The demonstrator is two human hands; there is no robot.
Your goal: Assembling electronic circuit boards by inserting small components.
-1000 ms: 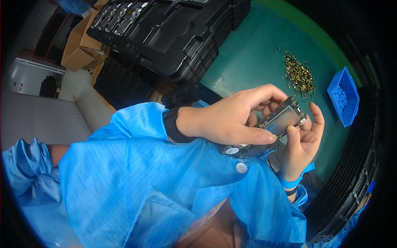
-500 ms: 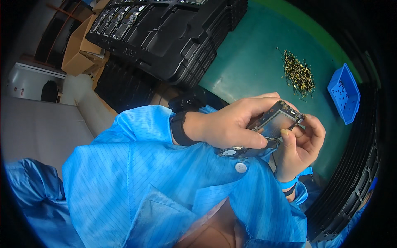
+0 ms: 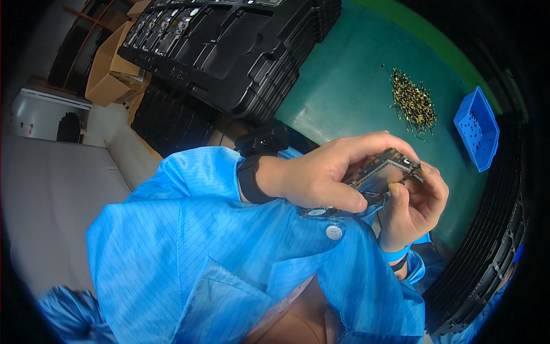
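Observation:
My left hand (image 3: 326, 172) grips a small dark rectangular metal-framed part (image 3: 382, 172), held close in front of my blue smock. Its thumb lies along the part's near edge and its fingers curl over the top. My right hand (image 3: 415, 203) holds the same part from below and the right, with thumb and fingertip pinched at its near right edge. A black band sits on my left wrist and a blue band on my right wrist. Most of the part's face is hidden by my fingers.
A pile of small gold-coloured pieces (image 3: 413, 103) lies on the green mat (image 3: 349, 86). A small blue bin (image 3: 476, 129) stands at the right. Stacked black trays (image 3: 240, 51) fill the upper left, more black trays (image 3: 487, 252) curve along the right, and cardboard boxes (image 3: 106, 69) stand at the far left.
Both hands have stayed on the part while tilting it slightly. My view has shifted, so the hands sit a little lower and farther right.

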